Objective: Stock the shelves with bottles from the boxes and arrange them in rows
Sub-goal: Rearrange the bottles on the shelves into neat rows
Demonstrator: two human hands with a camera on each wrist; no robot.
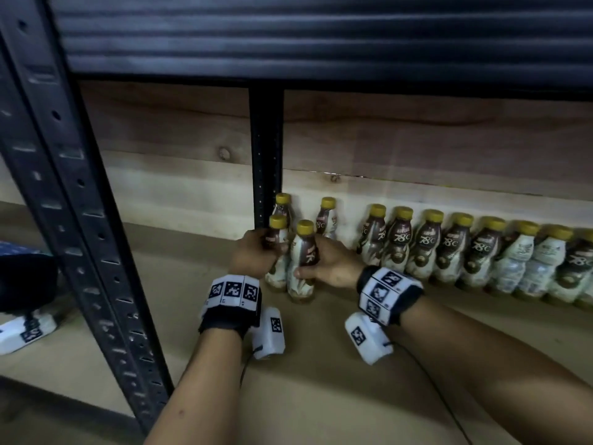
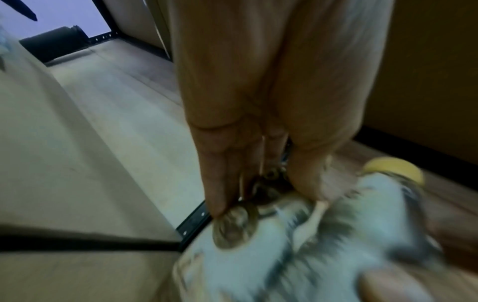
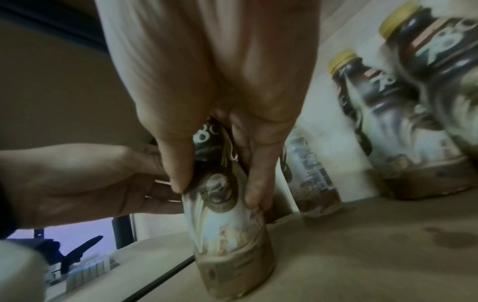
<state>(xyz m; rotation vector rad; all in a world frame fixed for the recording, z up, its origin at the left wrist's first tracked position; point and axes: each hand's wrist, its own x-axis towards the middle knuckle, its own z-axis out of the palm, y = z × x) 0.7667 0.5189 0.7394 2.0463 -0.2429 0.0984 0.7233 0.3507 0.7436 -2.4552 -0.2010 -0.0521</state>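
Note:
On the brown shelf board [image 1: 321,380] my left hand [image 1: 256,252] grips a yellow-capped coffee bottle [image 1: 278,261] around its body. Right beside it, my right hand [image 1: 327,264] grips a second such bottle [image 1: 303,261]; the right wrist view shows thumb and fingers [image 3: 254,173] wrapped round this bottle [image 3: 227,224], whose base touches the board. The left wrist view is blurred; fingers [image 2: 220,179] curl on a bottle [image 2: 284,235]. Two more bottles [image 1: 327,216] stand behind the hands at the wooden back wall. A row of several bottles [image 1: 465,248] runs to the right along the wall.
A black perforated upright [image 1: 80,203] stands at the left front, another black post [image 1: 266,149] at the back. The dark shelf above [image 1: 321,36] overhangs. Bare board lies in front of the bottle row. A white tagged object [image 1: 25,329] lies far left.

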